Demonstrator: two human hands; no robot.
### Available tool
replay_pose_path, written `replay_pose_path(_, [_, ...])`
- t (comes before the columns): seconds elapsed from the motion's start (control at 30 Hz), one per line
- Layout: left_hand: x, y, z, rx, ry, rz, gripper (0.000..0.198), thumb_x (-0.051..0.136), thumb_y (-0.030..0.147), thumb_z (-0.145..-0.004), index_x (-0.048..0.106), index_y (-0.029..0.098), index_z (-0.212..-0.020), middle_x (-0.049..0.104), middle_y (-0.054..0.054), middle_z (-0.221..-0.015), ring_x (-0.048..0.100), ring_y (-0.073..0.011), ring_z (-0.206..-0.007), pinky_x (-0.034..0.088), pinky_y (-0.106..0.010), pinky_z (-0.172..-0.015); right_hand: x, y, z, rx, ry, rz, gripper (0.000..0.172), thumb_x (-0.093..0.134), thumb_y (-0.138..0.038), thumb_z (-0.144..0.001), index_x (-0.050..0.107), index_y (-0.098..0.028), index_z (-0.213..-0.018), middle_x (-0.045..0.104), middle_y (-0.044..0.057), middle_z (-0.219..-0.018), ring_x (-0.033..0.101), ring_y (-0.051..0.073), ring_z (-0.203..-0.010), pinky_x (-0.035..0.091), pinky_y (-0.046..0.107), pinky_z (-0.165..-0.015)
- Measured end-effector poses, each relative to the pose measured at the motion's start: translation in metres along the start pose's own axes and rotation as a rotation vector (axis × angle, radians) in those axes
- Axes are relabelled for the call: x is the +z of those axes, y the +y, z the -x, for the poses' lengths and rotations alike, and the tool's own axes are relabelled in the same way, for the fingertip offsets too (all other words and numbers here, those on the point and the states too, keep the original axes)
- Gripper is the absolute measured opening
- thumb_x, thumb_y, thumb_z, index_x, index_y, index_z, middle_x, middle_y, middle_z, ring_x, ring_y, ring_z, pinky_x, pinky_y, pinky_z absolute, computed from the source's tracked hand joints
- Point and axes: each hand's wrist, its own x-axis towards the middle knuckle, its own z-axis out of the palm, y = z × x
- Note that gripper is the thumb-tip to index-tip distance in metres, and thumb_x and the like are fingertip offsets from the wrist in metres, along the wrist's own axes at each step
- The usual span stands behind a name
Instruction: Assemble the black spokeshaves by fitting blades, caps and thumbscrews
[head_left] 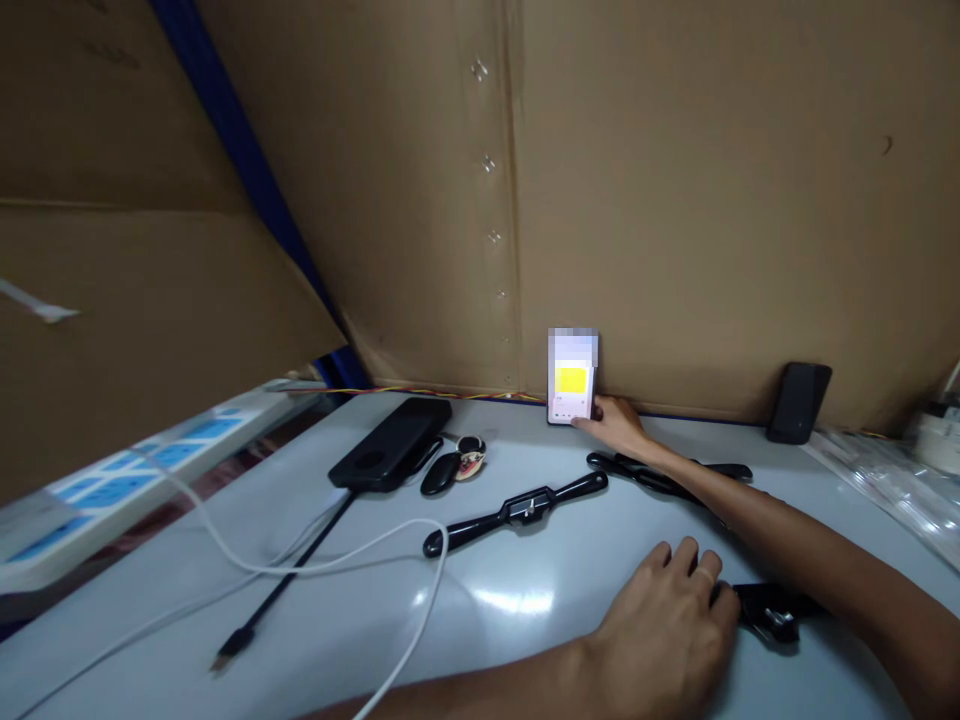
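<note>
My right hand [619, 425] reaches to the back of the table and grips the lower right edge of a phone [572, 380]. Its screen is lit, the thumb lies over the bottom corner, and the phone stands upright near the cardboard. Closer in, my left hand [667, 620] is closed round one end of a black spokeshave [780, 615], whose far part passes beneath my right forearm. A second spokeshave [529, 508] lies in the middle of the table. Behind my right forearm is another black spokeshave [727, 472], partly covered.
A black power bank [390, 445] with a short cable sits at left, beside a key fob [441, 474]. A white cable [247, 568] loops across the table. A dark phone [799, 403] leans on the cardboard wall [712, 200]. Clear plastic bags [885, 490] lie at right.
</note>
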Motion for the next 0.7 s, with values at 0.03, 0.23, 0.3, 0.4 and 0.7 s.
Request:
replay_pose_path(0.03, [-0.0001, 0.0000, 0.0000, 0.000, -0.001, -0.002, 0.017, 0.059, 0.030, -0.104, 0.065, 0.013, -0.106, 0.066, -0.011, -0.103, 0.058, -0.0272, -0.093, 0.044, -0.038, -0.072, 0.0002, 0.0002, -0.0001, 0.001, -0.001, -0.001, 0.036, 0.070, -0.039, -0.105, 0.066, -0.018, -0.134, 0.067, 0.010, -0.135, 0.070, 0.027, -0.114, 0.062, 0.048, -0.095])
replay_pose_path(0.23, [-0.0035, -0.0001, 0.0004, 0.004, -0.007, 0.006, 0.018, 0.060, 0.030, -0.103, 0.065, 0.013, -0.106, 0.066, -0.011, -0.103, 0.057, -0.0272, -0.094, 0.044, -0.038, -0.072, 0.0018, 0.0021, -0.0019, 0.002, 0.000, -0.005, 0.036, 0.070, -0.038, -0.105, 0.066, -0.018, -0.134, 0.067, 0.011, -0.135, 0.070, 0.027, -0.114, 0.062, 0.048, -0.096])
replay_pose_path(0.3, [-0.0043, 0.0002, 0.0003, 0.004, -0.006, 0.007, 0.017, 0.058, 0.029, -0.103, 0.065, 0.013, -0.105, 0.066, -0.011, -0.102, 0.057, -0.0269, -0.093, 0.044, -0.037, -0.072, 0.0020, 0.0026, -0.0023, 0.002, 0.000, -0.007, 0.035, 0.070, -0.038, -0.105, 0.066, -0.019, -0.134, 0.067, 0.011, -0.135, 0.070, 0.027, -0.114, 0.062, 0.048, -0.096])
replay_pose_path(0.4, [-0.0040, 0.0006, 0.0005, 0.008, -0.003, 0.008, 0.019, 0.059, 0.031, -0.102, 0.065, 0.013, -0.105, 0.066, -0.012, -0.102, 0.056, -0.0270, -0.093, 0.044, -0.037, -0.072, 0.0019, 0.0028, -0.0026, 0.004, 0.003, -0.010, 0.035, 0.070, -0.038, -0.105, 0.066, -0.019, -0.133, 0.067, 0.010, -0.135, 0.070, 0.027, -0.114, 0.062, 0.048, -0.096])
replay_pose_path(0.7, [0.0027, 0.0005, 0.0006, 0.000, 0.021, 0.009, 0.019, 0.061, 0.032, -0.101, 0.066, 0.013, -0.105, 0.066, -0.012, -0.102, 0.056, -0.0274, -0.093, 0.044, -0.038, -0.071, 0.0024, 0.0031, -0.0033, 0.010, 0.001, 0.001, 0.035, 0.069, -0.038, -0.105, 0.066, -0.019, -0.133, 0.067, 0.011, -0.135, 0.070, 0.027, -0.113, 0.062, 0.048, -0.096])
